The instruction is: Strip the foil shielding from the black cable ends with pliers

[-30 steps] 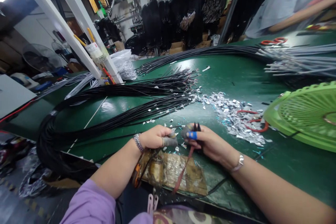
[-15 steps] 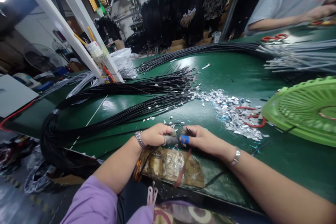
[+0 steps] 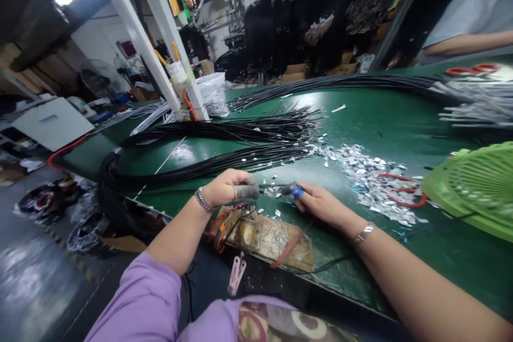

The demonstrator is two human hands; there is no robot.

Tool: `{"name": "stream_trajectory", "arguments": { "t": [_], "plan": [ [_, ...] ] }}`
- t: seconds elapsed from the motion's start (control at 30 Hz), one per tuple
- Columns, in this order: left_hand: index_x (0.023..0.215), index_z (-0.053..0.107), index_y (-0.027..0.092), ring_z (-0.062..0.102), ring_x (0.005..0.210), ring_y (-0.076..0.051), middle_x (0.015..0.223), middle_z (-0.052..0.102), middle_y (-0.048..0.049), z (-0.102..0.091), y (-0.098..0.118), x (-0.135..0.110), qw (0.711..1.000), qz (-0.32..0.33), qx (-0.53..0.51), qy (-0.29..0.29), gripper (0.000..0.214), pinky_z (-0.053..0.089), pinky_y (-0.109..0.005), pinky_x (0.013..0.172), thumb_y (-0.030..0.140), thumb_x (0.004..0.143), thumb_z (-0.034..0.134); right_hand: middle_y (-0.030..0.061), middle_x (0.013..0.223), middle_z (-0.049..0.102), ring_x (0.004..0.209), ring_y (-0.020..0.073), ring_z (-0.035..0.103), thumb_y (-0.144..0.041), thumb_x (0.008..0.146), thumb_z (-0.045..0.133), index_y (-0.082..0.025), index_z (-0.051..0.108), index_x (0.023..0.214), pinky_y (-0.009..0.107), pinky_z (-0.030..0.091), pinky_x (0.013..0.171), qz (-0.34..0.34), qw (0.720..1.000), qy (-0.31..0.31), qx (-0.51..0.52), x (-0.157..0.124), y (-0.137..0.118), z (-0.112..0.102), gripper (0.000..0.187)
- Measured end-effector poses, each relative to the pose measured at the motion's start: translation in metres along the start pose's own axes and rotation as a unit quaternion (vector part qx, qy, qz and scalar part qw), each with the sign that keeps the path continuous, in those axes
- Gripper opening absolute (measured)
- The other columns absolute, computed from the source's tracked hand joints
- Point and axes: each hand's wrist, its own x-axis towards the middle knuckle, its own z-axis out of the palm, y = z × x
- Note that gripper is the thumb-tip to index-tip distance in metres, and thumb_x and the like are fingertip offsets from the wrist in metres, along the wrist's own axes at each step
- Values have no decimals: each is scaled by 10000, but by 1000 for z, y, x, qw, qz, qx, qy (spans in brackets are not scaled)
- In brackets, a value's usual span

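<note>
My left hand [image 3: 230, 188], with grey covering on its fingertips, is closed in a pinch on a single black cable [image 3: 180, 189] lying along the front of the green table [image 3: 360, 123]. A short length of that cable shows past its fingers. My right hand [image 3: 315, 200], a blue band round one finger, pinches at the end of the cable; the fingers hide the tip. Below the hands, at the table's edge, is a tape-covered board [image 3: 272, 238] with a reddish strap [image 3: 289, 248] across it.
Behind my hands lie bundles of black cables [image 3: 224, 163]. Silver and blue scraps [image 3: 372, 176] are piled at right, beside a green plastic basket [image 3: 476, 187]. Orange-handled scissors [image 3: 473, 69] and grey cables [image 3: 473, 101] lie farther back, near another person's arm [image 3: 468, 43]. A white post [image 3: 160, 26] stands at left.
My hands have moved apart, and a gap with a stretch of cable now shows between them. Both have risen slightly away from the board. The view has shifted left.
</note>
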Motion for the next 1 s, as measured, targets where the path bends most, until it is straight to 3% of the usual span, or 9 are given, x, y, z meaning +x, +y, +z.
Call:
{"name": "stream_trajectory", "arguments": {
  "t": [0.1,0.17,0.33,0.4,0.47,0.53,0.6,0.8,1.0],
  "plan": [
    [663,628,105,393,459,-61,523,508,0,-6,11,-57,998,-12,5,57,488,315,-196,451,589,679,688,-10,450,515,463,162,442,-542,796,504,-255,493,550,311,333,515,-20,998,3,-59,-4,1,4,378],
    [658,631,102,388,432,-57,508,515,-7,0,5,-98,995,-33,-17,97,488,297,-193,425,585,679,692,2,473,539,469,177,457,-493,785,517,-262,522,591,323,343,522,-22,996,14,-91,-7,-1,8,302],
    [627,585,103,347,377,-34,471,482,17,46,-47,-181,954,-98,-148,241,534,241,-170,376,619,619,721,53,687,646,525,196,510,-520,796,503,-249,613,815,342,427,552,-48,994,44,-83,-19,-22,19,293],
    [636,576,106,280,335,-20,408,402,58,66,-68,-199,932,-110,-189,288,545,193,-161,354,638,635,698,66,733,663,593,208,553,-578,793,512,-235,617,768,342,462,599,-58,994,-9,-91,-28,-34,25,360],
    [641,573,110,270,329,-17,404,397,66,81,-81,-207,927,-124,-198,293,548,192,-158,353,646,642,687,61,695,660,621,215,577,-644,787,502,-227,612,701,327,476,608,-52,984,-142,-97,-39,-43,35,440],
    [636,573,113,303,345,-24,416,418,61,90,-86,-208,936,-132,-187,266,537,228,-159,367,635,637,698,50,626,644,607,208,578,-678,797,479,-220,603,639,305,470,592,-28,947,-301,-109,-53,-47,48,500],
    [621,571,117,321,355,-29,415,422,60,94,-87,-204,945,-130,-177,242,528,251,-165,380,625,624,714,44,611,639,581,191,560,-708,806,440,-215,600,638,289,454,574,4,924,-365,-115,-68,-46,64,545],
    [615,568,120,348,385,-37,422,431,58,98,-89,-185,954,-127,-182,200,544,275,-175,408,645,606,711,15,541,517,482,136,391,-786,810,271,-188,624,683,266,319,454,84,972,-221,-7,-90,-29,106,706],
    [636,582,108,344,387,-38,433,430,55,102,-96,-173,954,-118,-225,160,599,260,-177,399,692,570,702,-75,428,298,399,89,227,-835,690,437,-194,570,641,236,184,385,166,964,-141,154,-93,-9,144,657]
  ]
}}
